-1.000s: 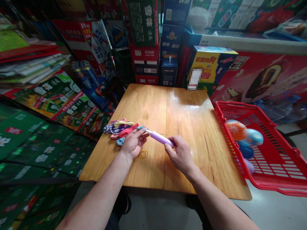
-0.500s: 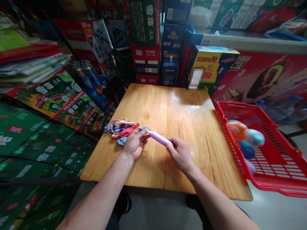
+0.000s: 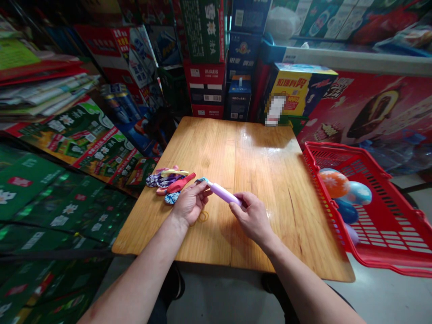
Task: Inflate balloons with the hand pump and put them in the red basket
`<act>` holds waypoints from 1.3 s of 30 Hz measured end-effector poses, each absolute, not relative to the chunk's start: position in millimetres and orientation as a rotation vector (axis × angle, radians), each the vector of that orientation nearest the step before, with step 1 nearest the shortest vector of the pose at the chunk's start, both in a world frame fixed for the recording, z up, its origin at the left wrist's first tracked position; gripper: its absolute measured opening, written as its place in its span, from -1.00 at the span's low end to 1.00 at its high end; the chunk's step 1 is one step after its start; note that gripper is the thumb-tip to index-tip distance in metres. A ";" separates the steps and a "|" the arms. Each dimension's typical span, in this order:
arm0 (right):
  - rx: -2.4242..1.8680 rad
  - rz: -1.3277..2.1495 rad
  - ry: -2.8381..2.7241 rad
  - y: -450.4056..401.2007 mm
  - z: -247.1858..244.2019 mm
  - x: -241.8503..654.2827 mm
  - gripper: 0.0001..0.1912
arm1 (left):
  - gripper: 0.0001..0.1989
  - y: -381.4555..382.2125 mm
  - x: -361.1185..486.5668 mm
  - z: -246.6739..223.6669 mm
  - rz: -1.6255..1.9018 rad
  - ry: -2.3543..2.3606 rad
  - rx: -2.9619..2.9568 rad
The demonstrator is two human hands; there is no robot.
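Moved: hardly anything; over the bench point(image 3: 263, 166), my two hands and the one tube are almost where they were, with only a slight shift in my view.
Left hand: my left hand point(image 3: 189, 204), above the bench's left half, pinches one light-blue piece point(image 3: 202, 180) at the tube's white tip.
Right hand: my right hand point(image 3: 251, 216), above the bench's near middle, is closed round the other end of the tube.
Tube: one purple tube point(image 3: 224, 193), slanting between my hands over the bench.
Limp balloons: one pile point(image 3: 165, 180) on the bench's left side, with one red balloon point(image 3: 182, 183) on top; the rest overlap too much to count.
Rubber bands: at least two rubber bands point(image 3: 203, 217), on the bench just beside my left wrist.
Basket: one red basket point(image 3: 388, 180), right of the bench.
Inflated balloons: at least four in it, one orange point(image 3: 334, 183), one light blue point(image 3: 359, 193), one dark blue point(image 3: 347, 212), one purple point(image 3: 351, 234).
Box: one yellow-and-blue box point(image 3: 293, 92) beyond the bench's far right corner.
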State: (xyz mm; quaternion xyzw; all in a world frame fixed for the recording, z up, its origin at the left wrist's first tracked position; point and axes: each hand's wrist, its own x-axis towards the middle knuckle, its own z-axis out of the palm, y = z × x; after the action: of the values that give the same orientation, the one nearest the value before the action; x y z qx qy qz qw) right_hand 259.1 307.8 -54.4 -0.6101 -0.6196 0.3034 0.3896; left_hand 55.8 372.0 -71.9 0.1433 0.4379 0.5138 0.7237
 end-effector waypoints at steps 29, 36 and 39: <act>-1.508 0.866 -1.588 307.1 -48.8 264.7 -0.74 | -0.70 363.6 49.1 -61.9 1.035 0.908 0.429; -1.500 0.807 -1.619 309.3 -53.2 265.3 -0.80 | -0.75 366.0 41.5 -60.4 1.019 0.884 0.448; -1.474 0.766 -1.643 310.0 -54.3 266.3 -0.84 | -0.75 366.3 39.0 -60.8 0.995 0.896 0.516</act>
State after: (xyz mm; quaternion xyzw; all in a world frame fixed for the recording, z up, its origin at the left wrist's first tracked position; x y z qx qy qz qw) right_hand 266.3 310.0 -54.3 -0.5805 -0.6470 0.3017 0.3916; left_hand 39.0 366.3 -60.8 0.2366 0.4104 0.4561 0.7534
